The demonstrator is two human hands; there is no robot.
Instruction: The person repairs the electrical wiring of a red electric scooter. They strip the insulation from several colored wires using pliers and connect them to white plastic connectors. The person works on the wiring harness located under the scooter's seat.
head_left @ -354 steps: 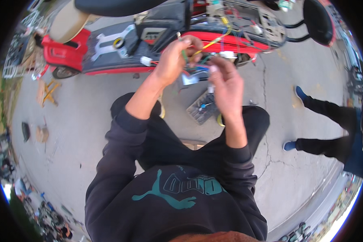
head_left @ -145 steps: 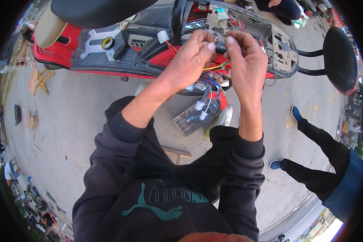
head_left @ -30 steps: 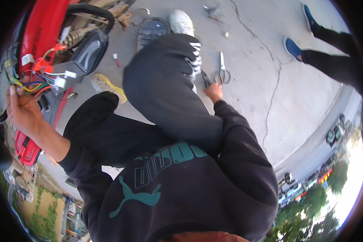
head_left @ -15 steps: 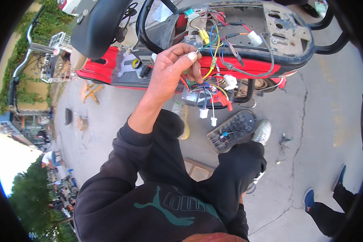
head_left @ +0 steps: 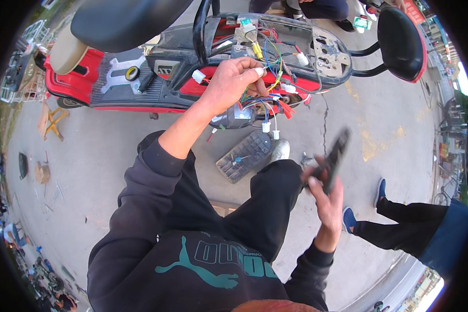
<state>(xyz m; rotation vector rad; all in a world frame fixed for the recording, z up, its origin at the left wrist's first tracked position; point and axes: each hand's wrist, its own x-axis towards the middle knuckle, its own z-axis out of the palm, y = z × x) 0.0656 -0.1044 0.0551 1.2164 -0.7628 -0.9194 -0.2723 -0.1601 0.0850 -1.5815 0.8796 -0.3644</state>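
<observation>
My left hand (head_left: pixel 229 86) is raised at the red scooter's (head_left: pixel 174 99) side, its fingers pinched on a thin wire (head_left: pixel 265 67) among coloured wires and yellow and white plugs (head_left: pixel 257 51). Below it more connectors and red-tagged leads (head_left: pixel 286 109) hang over the body's edge. My right hand (head_left: pixel 325 203), low to the right above my knee, grips dark pliers (head_left: pixel 332 162), blurred and pointing up. A ribbed plastic tray (head_left: pixel 231 166) lies on the ground between my feet and the scooter.
A yellow tape roll (head_left: pixel 132 73) is on the footboard. A black seat (head_left: pixel 125 21) overhangs at top left. A person in dark trousers (head_left: pixel 395 229) stands at right; another (head_left: pixel 322 9) crouches beyond the scooter. A wooden stand (head_left: pixel 54 125) sits at left.
A second ago my right hand was down on the ground by pliers and scissors; it has risen holding the pliers. My view has swung back to the scooter, my left hand staying at the wires.
</observation>
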